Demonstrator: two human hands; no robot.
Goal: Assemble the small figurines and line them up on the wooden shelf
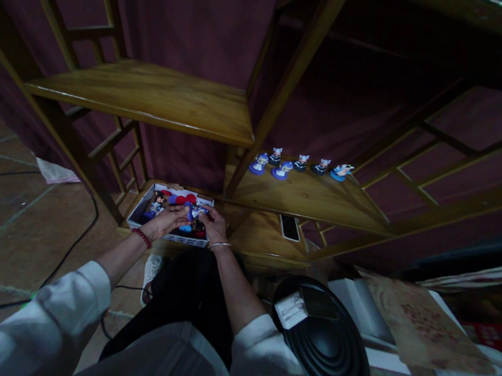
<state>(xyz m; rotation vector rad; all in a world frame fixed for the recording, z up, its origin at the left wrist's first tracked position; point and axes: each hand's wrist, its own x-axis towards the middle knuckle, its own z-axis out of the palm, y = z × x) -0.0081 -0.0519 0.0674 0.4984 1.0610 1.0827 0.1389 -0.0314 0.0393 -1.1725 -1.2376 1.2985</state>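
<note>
Over an open white box (135,214) on the low shelf, both my hands meet at a small purple-and-white figurine (196,210). My left hand (170,219) pinches its purple base from the left. On the right, the fingers of my right hand (214,225) close on its other side. Inside the box lie more small figurines, one dark-haired figurine (159,198) at the left, and red round pieces (180,200). My hands hide part of the box's contents. Several figurines stand on the shelf to the right, among them a purple-haired one (283,169) and a blue-based one (341,172).
The wooden shelf unit (153,91) has uprights and boards at different heights. A phone (290,228) lies on the low board at the right. A black ridged stool (328,346) stands by my right arm, with cardboard (421,319) beyond it. Cables (75,241) cross the tiled floor.
</note>
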